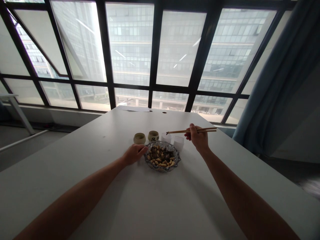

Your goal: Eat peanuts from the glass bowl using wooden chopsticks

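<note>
My right hand (198, 137) is closed round a pair of wooden chopsticks (185, 131), held nearly level above the table. At their tips is a small dark piece (167, 133), perhaps a seed, over a frosted cup (166, 137). A second frosted cup (178, 142) stands to its right. My left hand (135, 154) grips the left rim of a scalloped glass bowl (162, 169), thumb at the edge. Inside lie peanuts (160, 162) and dark seeds (163, 152). Two tan ceramic cups, one plain-looking (139, 138) and one with a dark character (153, 136), stand behind the bowl.
The white table (112, 200) runs towards large black-framed windows (152, 50). Sheets of paper (133, 109) lie at its far end, near two dark round holes. A blue curtain (270, 80) hangs at right. Another white table frame (21, 115) stands at far left.
</note>
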A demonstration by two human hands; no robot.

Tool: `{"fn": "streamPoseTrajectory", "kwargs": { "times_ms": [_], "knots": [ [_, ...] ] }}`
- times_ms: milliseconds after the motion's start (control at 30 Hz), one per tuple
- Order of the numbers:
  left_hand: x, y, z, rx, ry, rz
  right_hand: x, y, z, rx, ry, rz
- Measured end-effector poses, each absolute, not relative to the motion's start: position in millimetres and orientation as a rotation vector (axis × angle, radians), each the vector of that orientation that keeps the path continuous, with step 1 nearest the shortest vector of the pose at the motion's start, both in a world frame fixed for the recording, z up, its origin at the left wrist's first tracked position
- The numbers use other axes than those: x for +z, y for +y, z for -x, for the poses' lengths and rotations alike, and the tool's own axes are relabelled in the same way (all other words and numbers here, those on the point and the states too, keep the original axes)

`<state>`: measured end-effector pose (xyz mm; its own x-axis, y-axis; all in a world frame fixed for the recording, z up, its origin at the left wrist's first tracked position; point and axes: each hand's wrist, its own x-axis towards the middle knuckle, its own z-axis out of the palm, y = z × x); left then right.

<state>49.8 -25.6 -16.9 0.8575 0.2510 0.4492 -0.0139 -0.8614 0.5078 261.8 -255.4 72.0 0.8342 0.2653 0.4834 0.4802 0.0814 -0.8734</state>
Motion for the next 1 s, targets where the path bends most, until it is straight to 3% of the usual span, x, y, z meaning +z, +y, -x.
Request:
{"fn": "streamPoseTrajectory", "kwargs": {
  "times_ms": [400, 667, 1000],
  "knots": [
    [-18.8, -24.2, -50.2, 0.691, 0.174, -2.527, 77.6, -257.4, -260.3, -0.122, -0.698, 1.485],
    [-19.1, -23.3, -50.9, 0.697, 0.159, -2.526, 89.7, -264.9, -246.6, 0.162, -1.036, 1.6],
    [-19.2, -23.6, -50.7, 0.692, 0.171, -2.528, 84.1, -260.1, -238.3, 0.169, -1.2, 1.678]
  ]
}}
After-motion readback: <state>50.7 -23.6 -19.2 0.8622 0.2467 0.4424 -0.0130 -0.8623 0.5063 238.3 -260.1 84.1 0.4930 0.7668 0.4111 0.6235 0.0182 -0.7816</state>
